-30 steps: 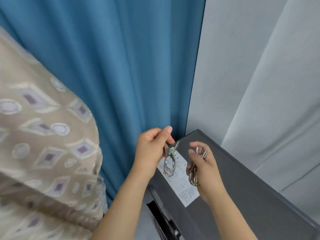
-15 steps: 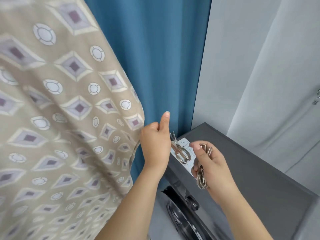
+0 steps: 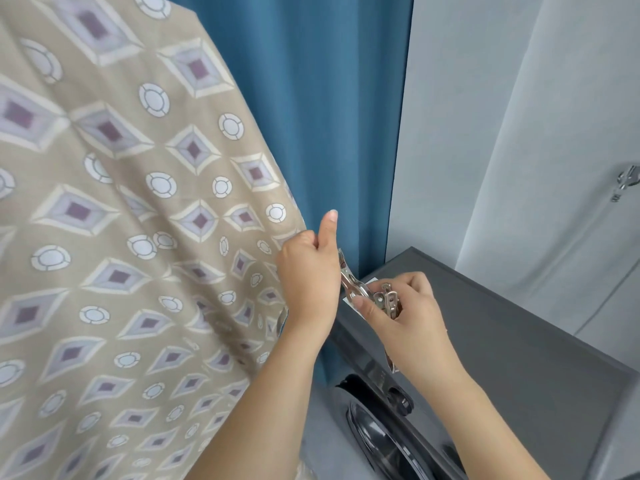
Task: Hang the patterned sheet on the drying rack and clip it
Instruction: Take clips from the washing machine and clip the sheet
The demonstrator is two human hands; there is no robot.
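Observation:
The beige patterned sheet (image 3: 131, 237) with diamonds and circles hangs across the left half of the view; the drying rack itself is hidden under it. My left hand (image 3: 310, 275) grips a metal clip (image 3: 351, 282) at the sheet's right edge, thumb pointing up. My right hand (image 3: 405, 313) is just to the right, fingers curled round a bunch of metal clips (image 3: 389, 299), its thumb touching the left hand's clip.
A blue curtain (image 3: 329, 116) hangs behind the sheet. A dark grey washing machine (image 3: 519, 341) with a round door stands at lower right, a white paper on its top. Grey wall and a metal tap (image 3: 627, 181) at the right.
The view swung so the sheet now fills the left side. My hands moved up and closer together, off the paper on the machine, toward the sheet's edge.

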